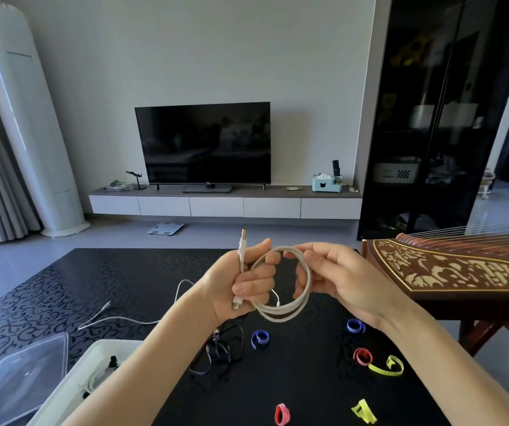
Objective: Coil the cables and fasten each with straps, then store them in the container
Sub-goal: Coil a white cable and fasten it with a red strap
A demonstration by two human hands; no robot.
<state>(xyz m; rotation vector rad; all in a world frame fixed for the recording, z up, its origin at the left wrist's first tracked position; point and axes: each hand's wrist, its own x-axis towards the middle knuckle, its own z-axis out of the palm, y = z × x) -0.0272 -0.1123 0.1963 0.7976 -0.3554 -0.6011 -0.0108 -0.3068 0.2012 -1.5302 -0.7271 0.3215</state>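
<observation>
A white cable (290,309) is wound into a coil held above the black table (62,290). My left hand (241,287) grips one side of the coil, with both plug ends sticking out above and below the fist. My right hand (333,278) pinches the coil's top right side. A thin white cable (130,318) lies loose on the table to the left. A black cable (219,352) lies in a heap below my left wrist. Several coloured straps lie on the table: blue (260,339), purple (356,326), red (363,356), yellow-green (389,366).
A white container (72,388) stands at the lower left with a coiled white cable (96,379) inside. Its clear lid (16,379) lies beside it. More straps, red (282,415) and yellow (364,411), lie near the front edge. A wooden zither (450,272) stands at the right.
</observation>
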